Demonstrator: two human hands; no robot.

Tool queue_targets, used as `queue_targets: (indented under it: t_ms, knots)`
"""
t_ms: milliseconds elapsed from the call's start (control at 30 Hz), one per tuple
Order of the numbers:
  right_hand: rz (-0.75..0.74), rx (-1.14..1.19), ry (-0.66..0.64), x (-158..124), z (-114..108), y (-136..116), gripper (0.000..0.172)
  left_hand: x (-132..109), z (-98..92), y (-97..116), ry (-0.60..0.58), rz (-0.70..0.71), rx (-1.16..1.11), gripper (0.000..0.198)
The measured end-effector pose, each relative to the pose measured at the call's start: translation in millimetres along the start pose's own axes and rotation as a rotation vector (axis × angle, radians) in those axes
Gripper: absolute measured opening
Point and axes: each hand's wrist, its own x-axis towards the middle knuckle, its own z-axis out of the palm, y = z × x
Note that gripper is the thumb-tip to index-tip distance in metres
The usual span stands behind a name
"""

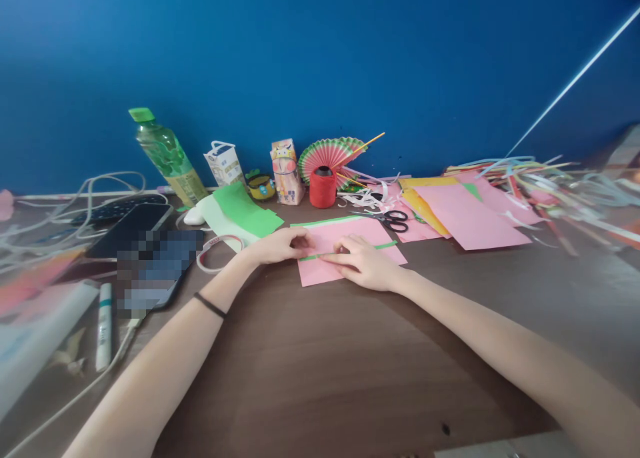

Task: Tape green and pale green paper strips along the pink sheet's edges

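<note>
A sheet of pink paper [320, 275] lies flat on the table, with a thin green paper strip [385, 246] running across it. Another green edge [330, 222] shows along the sheet's far side. My left hand [283, 246] rests at the sheet's left side, fingers curled together at the strip's left end; its fingertips are partly hidden. From the right, my right hand [367, 265] lies on the sheet, its fingers apart and the tips of its thumb and fingers touching the paper by the strip. Black-handled scissors [397, 221] lie just beyond the sheet.
Green paper [245, 208] and a white loop band [220, 253] lie left of the sheet. Behind stand a red thread spool [323, 188], a paper fan [327, 158], small cartons and a green bottle [167, 155]. More pink sheets [470, 215] sit right; phones [165, 268] and cables left.
</note>
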Motion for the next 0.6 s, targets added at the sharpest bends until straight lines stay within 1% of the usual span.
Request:
queue_targets:
  t_ms: [200, 400, 600]
  knots:
    - [0.007, 0.017, -0.004, -0.5, -0.5, -0.2, 0.035, 1.8, 0.0, -5.8, -0.019, 0.009, -0.051, 0.024]
    - [0.004, -0.003, -0.01, -0.3, -0.5, -0.5, 0.035, 1.7, -0.3, -7.9, -0.026, 0.011, -0.052, 0.026]
    - [0.009, -0.034, -0.01, 0.3, 2.1, 1.1, 0.035, 1.6, 0.6, -4.6, 0.004, 0.006, -0.023, 0.024]
